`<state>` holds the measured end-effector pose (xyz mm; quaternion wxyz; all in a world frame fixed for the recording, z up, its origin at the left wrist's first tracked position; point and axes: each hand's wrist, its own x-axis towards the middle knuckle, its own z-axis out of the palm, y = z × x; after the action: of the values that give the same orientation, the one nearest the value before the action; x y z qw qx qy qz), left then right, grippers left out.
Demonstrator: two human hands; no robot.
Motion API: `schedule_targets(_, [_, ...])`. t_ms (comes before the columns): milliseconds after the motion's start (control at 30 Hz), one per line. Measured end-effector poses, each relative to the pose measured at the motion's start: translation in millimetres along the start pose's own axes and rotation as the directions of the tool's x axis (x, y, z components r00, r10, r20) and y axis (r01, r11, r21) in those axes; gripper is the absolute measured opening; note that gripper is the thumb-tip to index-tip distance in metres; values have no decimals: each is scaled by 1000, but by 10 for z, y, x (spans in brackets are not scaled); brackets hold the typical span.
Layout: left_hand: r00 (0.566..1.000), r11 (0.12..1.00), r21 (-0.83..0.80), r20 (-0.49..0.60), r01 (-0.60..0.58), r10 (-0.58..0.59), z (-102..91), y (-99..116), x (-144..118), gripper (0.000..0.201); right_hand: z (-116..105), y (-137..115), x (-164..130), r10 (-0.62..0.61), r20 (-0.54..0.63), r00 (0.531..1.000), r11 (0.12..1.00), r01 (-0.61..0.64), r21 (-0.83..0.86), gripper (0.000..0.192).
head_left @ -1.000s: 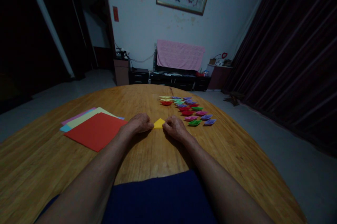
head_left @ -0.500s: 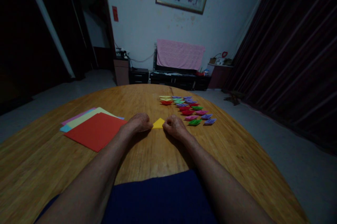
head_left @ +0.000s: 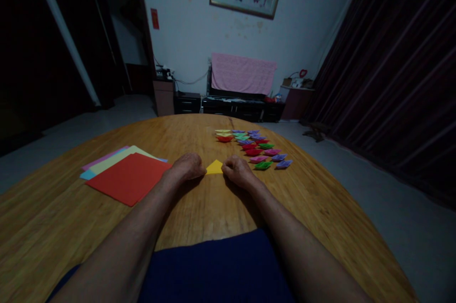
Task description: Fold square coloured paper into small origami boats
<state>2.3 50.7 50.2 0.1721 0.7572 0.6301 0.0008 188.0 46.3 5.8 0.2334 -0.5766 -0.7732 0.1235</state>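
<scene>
A small folded yellow paper [head_left: 214, 167] lies on the round wooden table [head_left: 199, 208] between my two hands. My left hand [head_left: 187, 166] grips its left corner with curled fingers. My right hand [head_left: 238, 170] grips its right side the same way. Only the paper's pointed top shows between the knuckles. Both forearms rest on the table.
A stack of coloured sheets with a red sheet [head_left: 128, 178] on top lies left of my hands. Several small folded paper boats [head_left: 256, 148] in red, green, purple and pink sit in rows to the right. Beyond the table stand a low cabinet [head_left: 237, 106] and dark curtains [head_left: 392, 80].
</scene>
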Motion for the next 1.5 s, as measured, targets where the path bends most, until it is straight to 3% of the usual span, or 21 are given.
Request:
schedule_targets(333, [1000, 1000, -16, -22, -7, 7, 33, -28, 27, 19, 24, 29, 4, 3, -15, 1000, 1000, -4, -19, 21])
schedule_targets(733, [978, 972, -104, -39, -209, 206, 49, -173, -12, 14, 66, 48, -3, -18, -41, 999, 999, 17, -27, 17])
schedule_targets(967, [971, 962, -131, -34, -239, 237, 70, -191, 18, 18, 174, 104, -35, -130, -66, 989, 991, 131, 8, 26])
schedule_targets(1300, [969, 961, -130, -18, -245, 245, 64, -147, -14, 18, 243, -97, -68, 34, -145, 989, 997, -44, -65, 16])
schedule_targets(1500, [974, 965, -133, -13, -227, 228, 38, -133, -24, 16, 277, -140, -87, 26, -172, 985, 992, -46, -114, 14])
